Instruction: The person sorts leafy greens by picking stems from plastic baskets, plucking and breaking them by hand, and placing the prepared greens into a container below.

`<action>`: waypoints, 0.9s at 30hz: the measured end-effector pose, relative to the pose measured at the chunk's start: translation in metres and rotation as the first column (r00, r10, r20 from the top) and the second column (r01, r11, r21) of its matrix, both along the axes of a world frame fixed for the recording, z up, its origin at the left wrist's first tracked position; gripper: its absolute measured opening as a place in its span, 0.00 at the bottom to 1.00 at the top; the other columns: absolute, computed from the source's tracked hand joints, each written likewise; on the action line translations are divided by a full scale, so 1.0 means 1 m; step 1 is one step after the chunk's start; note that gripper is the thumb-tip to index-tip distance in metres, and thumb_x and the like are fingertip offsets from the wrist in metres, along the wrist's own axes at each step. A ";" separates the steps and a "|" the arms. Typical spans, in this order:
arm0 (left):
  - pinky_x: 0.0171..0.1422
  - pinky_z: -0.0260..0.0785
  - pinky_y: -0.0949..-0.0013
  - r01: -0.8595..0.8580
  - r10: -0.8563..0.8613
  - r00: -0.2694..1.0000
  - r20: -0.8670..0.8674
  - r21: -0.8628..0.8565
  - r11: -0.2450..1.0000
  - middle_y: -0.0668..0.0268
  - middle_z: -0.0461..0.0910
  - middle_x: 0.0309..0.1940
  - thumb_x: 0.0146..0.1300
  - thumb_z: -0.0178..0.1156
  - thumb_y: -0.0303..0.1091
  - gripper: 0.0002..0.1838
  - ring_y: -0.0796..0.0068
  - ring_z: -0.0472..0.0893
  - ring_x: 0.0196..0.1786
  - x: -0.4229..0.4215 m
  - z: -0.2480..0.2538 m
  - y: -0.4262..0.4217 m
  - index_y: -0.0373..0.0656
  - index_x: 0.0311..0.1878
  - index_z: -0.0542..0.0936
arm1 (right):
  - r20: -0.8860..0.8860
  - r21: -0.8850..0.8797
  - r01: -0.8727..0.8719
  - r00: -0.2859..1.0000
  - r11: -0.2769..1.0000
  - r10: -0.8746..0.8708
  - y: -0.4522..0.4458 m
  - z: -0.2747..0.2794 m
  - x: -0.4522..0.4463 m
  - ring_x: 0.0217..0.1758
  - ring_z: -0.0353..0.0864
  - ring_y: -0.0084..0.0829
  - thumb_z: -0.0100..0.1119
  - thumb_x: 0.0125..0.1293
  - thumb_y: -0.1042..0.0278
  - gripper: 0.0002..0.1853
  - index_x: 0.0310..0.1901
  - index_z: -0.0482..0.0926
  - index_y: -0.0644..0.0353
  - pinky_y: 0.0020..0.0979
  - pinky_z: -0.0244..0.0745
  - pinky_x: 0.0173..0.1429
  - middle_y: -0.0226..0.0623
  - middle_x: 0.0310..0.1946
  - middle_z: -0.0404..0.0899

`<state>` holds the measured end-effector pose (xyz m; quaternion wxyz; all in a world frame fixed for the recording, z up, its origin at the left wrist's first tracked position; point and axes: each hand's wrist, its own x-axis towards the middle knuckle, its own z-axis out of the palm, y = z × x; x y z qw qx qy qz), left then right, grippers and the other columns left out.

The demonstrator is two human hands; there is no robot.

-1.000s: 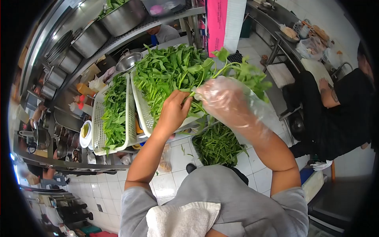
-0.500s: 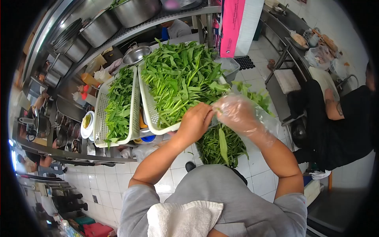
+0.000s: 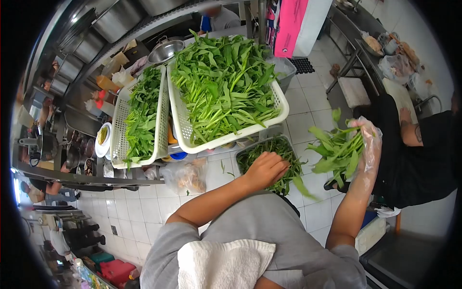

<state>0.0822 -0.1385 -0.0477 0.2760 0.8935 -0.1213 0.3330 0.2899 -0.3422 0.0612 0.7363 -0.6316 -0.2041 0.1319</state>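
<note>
My right hand [image 3: 369, 137], in a clear plastic glove, grips a bunch of water spinach [image 3: 339, 149] out to the right, its leaves pointing left. My bare left hand [image 3: 266, 171] is over a bin [image 3: 237, 156] of cut greens near my waist. Its fingers are curled together, and whatever is in them is hidden. One long leaf [image 3: 303, 189] hangs beside the bin's right edge. Ahead, a large white perforated basket [image 3: 240, 132] is heaped with water spinach. To its left, a narrower white basket [image 3: 161, 139] holds darker leafy greens.
Steel pots [image 3: 115, 21] line the shelf at upper left. A plastic bag [image 3: 185, 176] is on the lower left by the table. A person in black [image 3: 421, 164] works at the right-hand counter. Behind the large basket are a metal bowl [image 3: 166, 51] and a pink box [image 3: 290, 26].
My hands, together in front of the large basket before, have parted. The right swung right with the water spinach; the left came down over the bin.
</note>
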 end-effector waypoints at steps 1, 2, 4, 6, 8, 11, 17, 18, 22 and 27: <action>0.37 0.64 0.65 -0.012 0.012 0.998 -0.059 -0.001 1.000 0.64 0.77 0.34 0.53 0.67 0.27 0.12 0.64 0.75 0.35 -0.001 -0.007 0.000 0.42 0.41 0.78 | -0.052 0.013 0.008 0.999 1.000 -0.007 -0.005 -0.005 -0.002 0.37 0.73 0.22 0.58 0.63 0.69 0.06 0.38 0.79 0.61 0.24 0.68 0.44 0.33 0.36 0.81; 0.40 0.66 0.65 -0.022 0.022 0.993 -0.120 -0.001 1.000 0.65 0.78 0.36 0.53 0.68 0.28 0.13 0.64 0.77 0.38 -0.002 -0.013 -0.001 0.43 0.43 0.78 | -0.106 0.026 0.017 0.994 1.000 -0.014 -0.009 -0.011 -0.004 0.36 0.73 0.22 0.58 0.63 0.69 0.06 0.38 0.79 0.60 0.24 0.68 0.44 0.33 0.36 0.81; 0.45 0.67 0.65 -0.037 0.042 0.992 -0.117 0.047 0.998 0.65 0.79 0.39 0.53 0.68 0.30 0.14 0.64 0.78 0.43 -0.001 -0.003 0.001 0.43 0.44 0.79 | -0.101 0.057 -0.012 0.995 0.998 0.018 -0.013 -0.023 -0.012 0.38 0.75 0.23 0.58 0.63 0.70 0.05 0.38 0.79 0.61 0.24 0.68 0.44 0.35 0.37 0.80; 0.50 0.68 0.65 -0.054 0.065 0.992 -0.111 0.097 0.994 0.65 0.80 0.42 0.54 0.68 0.31 0.15 0.65 0.79 0.48 0.002 0.014 0.009 0.43 0.44 0.80 | -0.170 -0.004 0.023 0.985 1.000 -0.024 -0.013 -0.028 -0.022 0.40 0.76 0.25 0.58 0.63 0.71 0.05 0.37 0.79 0.61 0.24 0.68 0.45 0.36 0.37 0.80; 0.52 0.72 0.64 -0.070 0.070 0.997 -0.032 0.003 0.998 0.60 0.81 0.41 0.54 0.68 0.32 0.13 0.60 0.80 0.47 0.002 0.031 0.034 0.40 0.42 0.80 | -0.162 -0.034 0.027 0.986 0.999 -0.032 -0.013 -0.029 -0.028 0.41 0.77 0.26 0.57 0.62 0.72 0.05 0.37 0.79 0.62 0.25 0.69 0.46 0.37 0.37 0.81; 0.40 0.75 0.59 -0.350 0.348 0.937 -0.041 -0.116 0.930 0.54 0.81 0.35 0.56 0.64 0.27 0.08 0.53 0.81 0.36 0.002 0.049 0.096 0.37 0.40 0.80 | -0.120 -0.061 0.022 0.992 0.998 -0.029 -0.017 -0.031 -0.033 0.41 0.77 0.27 0.57 0.62 0.72 0.05 0.37 0.79 0.63 0.26 0.69 0.48 0.37 0.36 0.81; 0.42 0.77 0.58 -0.509 0.730 0.453 -0.511 0.524 0.683 0.55 0.78 0.42 0.62 0.56 0.32 0.09 0.53 0.81 0.44 0.005 0.013 0.179 0.39 0.42 0.77 | -0.089 -0.097 -0.047 0.995 0.994 0.039 -0.010 -0.030 -0.034 0.40 0.77 0.27 0.57 0.61 0.72 0.04 0.35 0.79 0.63 0.27 0.68 0.50 0.37 0.35 0.82; 0.42 0.77 0.58 -0.511 0.733 0.452 -0.509 0.525 0.680 0.55 0.78 0.42 0.62 0.56 0.32 0.09 0.53 0.81 0.44 0.006 0.011 0.177 0.39 0.42 0.77 | -0.085 -0.140 -0.056 0.995 0.989 0.044 -0.006 -0.029 -0.037 0.40 0.77 0.27 0.57 0.60 0.73 0.04 0.34 0.79 0.64 0.27 0.68 0.50 0.37 0.34 0.82; 0.42 0.77 0.54 -0.440 0.752 0.459 -0.472 0.615 0.654 0.54 0.78 0.43 0.63 0.50 0.30 0.09 0.52 0.81 0.45 0.004 0.025 0.178 0.39 0.43 0.76 | -0.043 -0.179 -0.090 0.996 0.980 0.084 0.010 -0.020 -0.049 0.40 0.77 0.27 0.57 0.58 0.76 0.03 0.31 0.80 0.64 0.29 0.69 0.51 0.37 0.33 0.82; 0.39 0.72 0.54 -0.663 0.694 0.714 -0.093 0.230 0.712 0.50 0.78 0.35 0.66 0.52 0.29 0.08 0.54 0.81 0.36 -0.015 0.084 0.183 0.36 0.43 0.75 | -0.055 -0.183 -0.144 0.989 0.972 0.136 0.011 -0.015 -0.052 0.38 0.77 0.27 0.57 0.58 0.76 0.04 0.31 0.80 0.65 0.28 0.69 0.50 0.37 0.33 0.82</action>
